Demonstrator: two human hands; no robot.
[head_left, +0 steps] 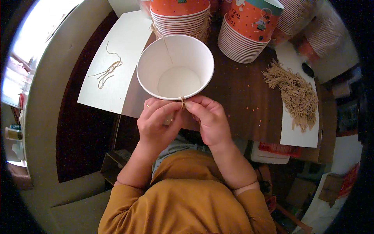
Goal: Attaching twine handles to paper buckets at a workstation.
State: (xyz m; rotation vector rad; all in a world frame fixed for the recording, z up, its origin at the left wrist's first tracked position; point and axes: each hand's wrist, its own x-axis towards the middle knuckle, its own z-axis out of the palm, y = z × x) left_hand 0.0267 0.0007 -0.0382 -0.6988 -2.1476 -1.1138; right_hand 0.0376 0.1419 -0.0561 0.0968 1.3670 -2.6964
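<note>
a dark brown table (241, 97) spread across the scene; a mustard-coloured top (187, 202) filled the lower middle, the person's bare forearms reaching up from its sleeves; a white board (130, 43) lay at the table's left, and a narrower white sheet (298, 137) lay at its right; one stack of orange tubs (180, 25) stood at the far side, tan strands showing around its lower part, and another stack of tubs (249, 33), tilted in the view, stood to its right.

the white tub (191, 52) was in front of the first stack, above the person's lap, its wide mouth toward the camera; a thin line ran down its inner wall, and i cannot tell whether it was a seam or a strand; a shaggy bundle of tan cord (298, 97) lay partly on the right-hand sheet.

the left hand (157, 119) was at the near rim, its fingertips drawn narrow on a short tan cord (182, 102); the right hand (210, 119) met it there, thumb and forefinger pinching the same cord; loose strands (107, 72) lay curled on the left board; a small black oval object (307, 70) sat near the bundle; the short cord crossed the tub's near rim between the hands; tiny orange specks (248, 85) dotted the table.
</note>
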